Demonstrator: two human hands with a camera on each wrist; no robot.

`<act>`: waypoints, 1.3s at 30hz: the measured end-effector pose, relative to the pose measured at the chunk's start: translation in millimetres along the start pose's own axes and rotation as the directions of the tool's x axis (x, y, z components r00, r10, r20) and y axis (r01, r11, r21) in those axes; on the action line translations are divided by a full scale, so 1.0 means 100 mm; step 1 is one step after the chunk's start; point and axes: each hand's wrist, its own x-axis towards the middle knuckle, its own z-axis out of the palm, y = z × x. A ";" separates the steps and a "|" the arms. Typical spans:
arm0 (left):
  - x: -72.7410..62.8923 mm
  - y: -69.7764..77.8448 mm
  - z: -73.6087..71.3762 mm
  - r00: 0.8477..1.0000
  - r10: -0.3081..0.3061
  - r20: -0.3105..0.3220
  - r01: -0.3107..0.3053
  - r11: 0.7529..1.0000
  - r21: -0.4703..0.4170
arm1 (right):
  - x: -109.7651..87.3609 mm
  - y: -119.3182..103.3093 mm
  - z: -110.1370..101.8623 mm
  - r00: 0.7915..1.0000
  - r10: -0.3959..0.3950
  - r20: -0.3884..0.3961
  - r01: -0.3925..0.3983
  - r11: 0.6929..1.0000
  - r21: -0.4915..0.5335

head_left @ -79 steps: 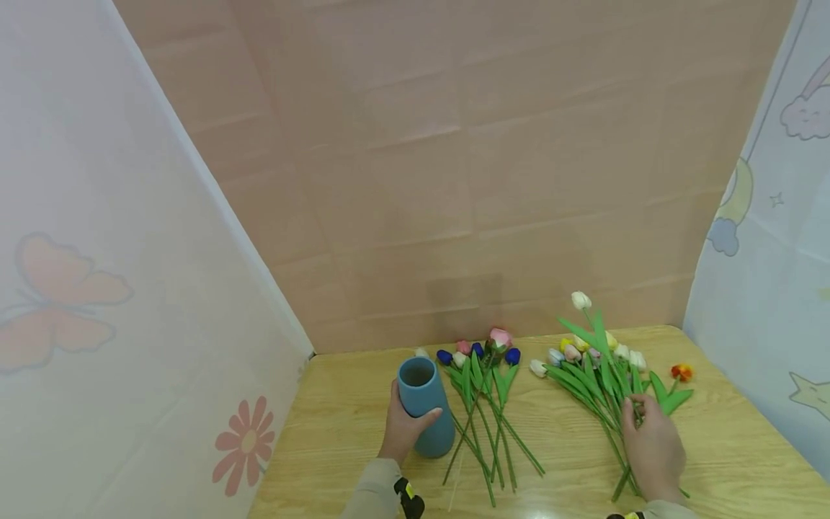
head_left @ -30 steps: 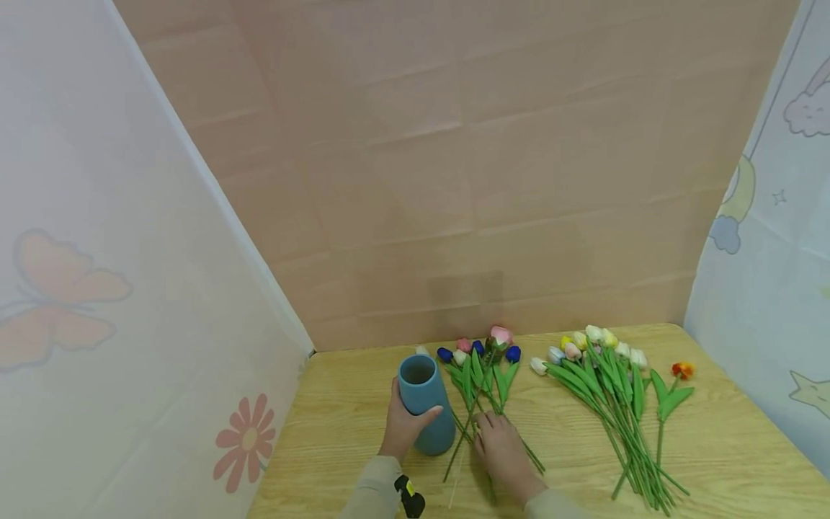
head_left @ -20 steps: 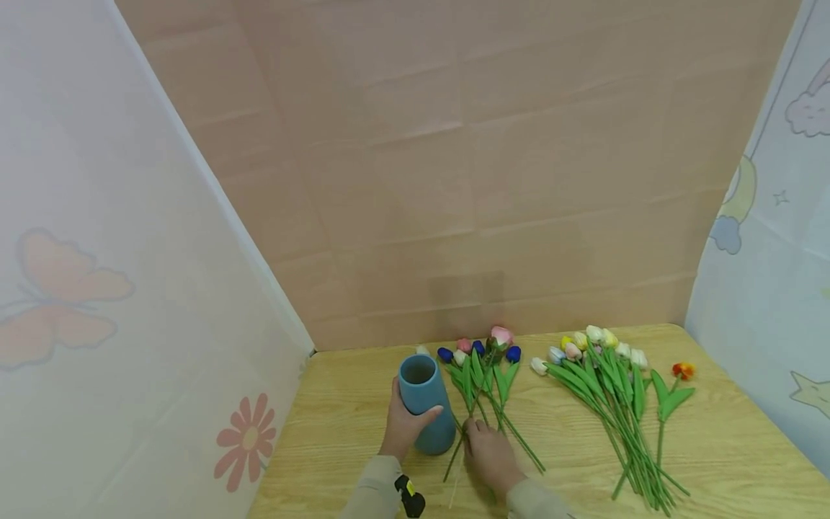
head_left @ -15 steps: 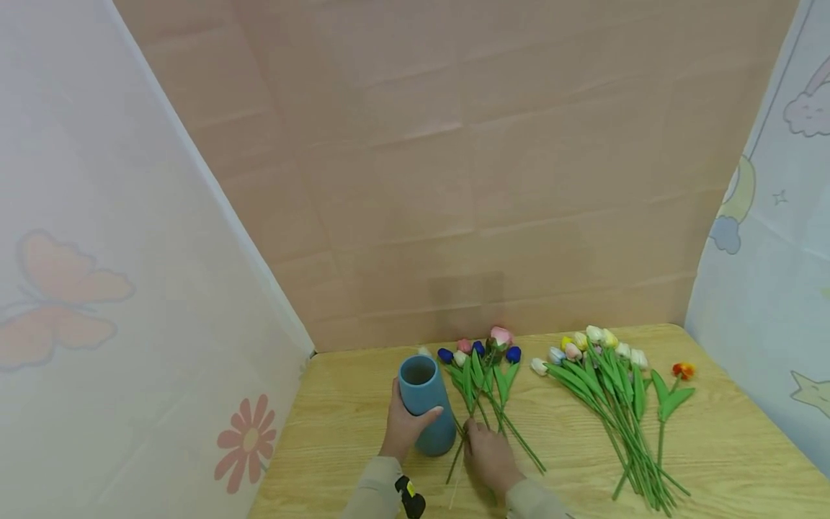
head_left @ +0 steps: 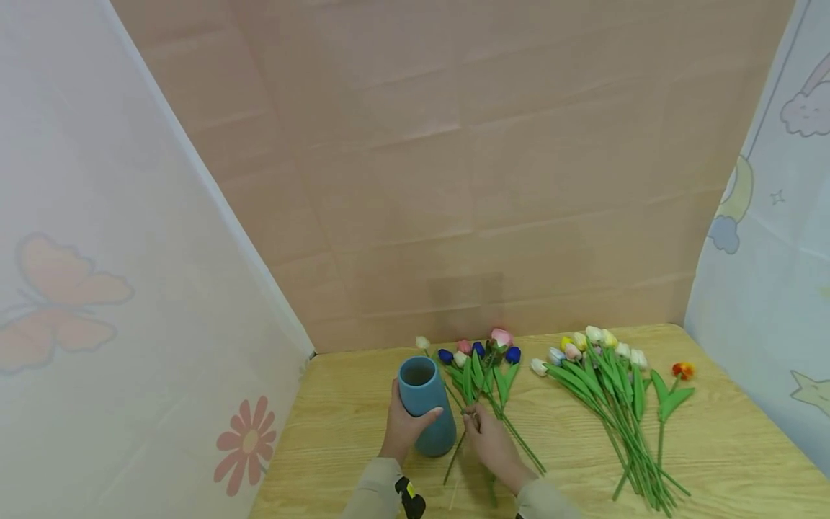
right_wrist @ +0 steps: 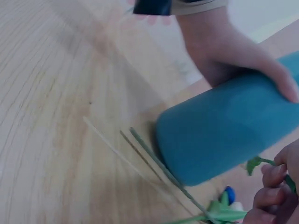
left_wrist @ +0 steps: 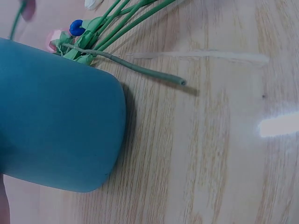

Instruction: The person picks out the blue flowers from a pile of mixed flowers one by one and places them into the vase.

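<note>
Left hand [head_left: 405, 428] wrapped round a blue vase [head_left: 428, 395], right hand [head_left: 494, 445] pinching a green stem [left_wrist: 17, 21]

Thumb across the near side, fingers partly hidden behind, the left hand spreads around the vase's body. The vase stands on the wooden table [head_left: 350, 404], its round mouth facing up. Just beside it, the right hand keeps a narrow hold, fingertips together on the stem and the other fingers curled in. A white tulip [head_left: 422, 342] shows behind the vase's rim, its stem slanting towards those fingertips. Beyond the right hand lie blue tulips [head_left: 513, 355] and a pink rose [head_left: 502, 336]. Well apart from both hands, over to the right, lies a bunch of mostly pale tulips [head_left: 612, 389], stems crossing, with an orange flower [head_left: 683, 370] near it.
</note>
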 end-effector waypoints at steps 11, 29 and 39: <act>-0.01 0.12 0.00 1.000 -0.009 0.018 0.009 1.000 -0.019 | -0.16 0.12 -0.90 0.958 -0.102 -0.269 0.066 0.988 -0.143; -0.07 0.30 -0.01 1.000 0.011 0.029 -0.010 0.999 -0.033 | -0.48 0.68 -1.71 0.907 -0.138 -0.398 -0.041 0.912 -0.409; -0.07 0.27 -0.02 1.000 0.011 0.026 -0.011 1.000 -0.020 | -0.59 1.04 -1.52 0.977 0.071 -0.201 -0.150 0.899 -0.412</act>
